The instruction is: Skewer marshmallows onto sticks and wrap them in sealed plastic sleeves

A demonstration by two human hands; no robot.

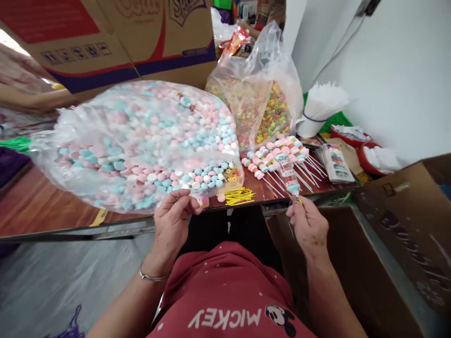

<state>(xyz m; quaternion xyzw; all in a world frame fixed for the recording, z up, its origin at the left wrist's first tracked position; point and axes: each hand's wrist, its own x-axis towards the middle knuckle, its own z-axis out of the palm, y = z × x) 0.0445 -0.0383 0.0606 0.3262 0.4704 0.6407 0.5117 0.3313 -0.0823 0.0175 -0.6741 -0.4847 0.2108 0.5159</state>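
Note:
My right hand is closed around the lower end of a wrapped candy skewer, which points up and away in a clear printed wrapper. A shiny gold tie shows at the fingertips. Over the table's front edge my left hand is pinched shut; a small pink-and-white piece shows beside its fingers, but whether they hold it I cannot tell. Between the hands lie a bundle of yellow twist ties and one loose pink candy. Unwrapped candy skewers with white sticks are piled behind the right hand.
A large clear bag of pastel candies covers the table's left half. Behind stand a bag of colourful candy rings and a cardboard box. At right are a cup of white sticks, red bowls and an open carton.

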